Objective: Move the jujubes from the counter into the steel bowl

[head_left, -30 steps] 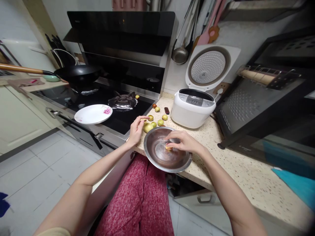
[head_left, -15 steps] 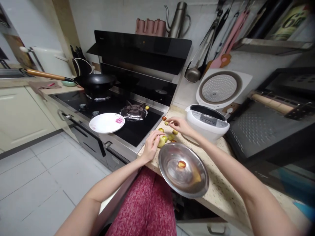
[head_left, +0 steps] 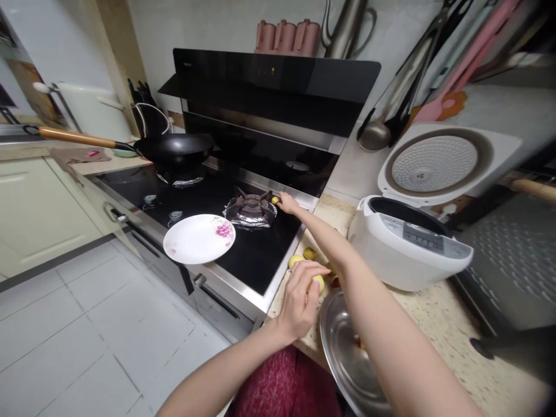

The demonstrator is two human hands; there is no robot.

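1. Hands apart: right hand (head_left: 288, 203) out at twelve o'clock from the left hand (head_left: 299, 302), beside the burner (head_left: 252, 204).
2. Small yellow fruit (head_left: 275, 200), nine o'clock, right at that nearer hand; long axis unclear.
3. It's narrow, that right hand, touching; grip can't be told.
4. Left hand half-curled, green-yellow fruit (head_left: 319, 284) at its thumb, hold unclear!

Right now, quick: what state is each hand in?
Left hand: half-curled at a pale yellow fruit; a closed grip cannot be told.
Right hand: at a small yellow-green fruit beside the burner; whether it holds it cannot be told.
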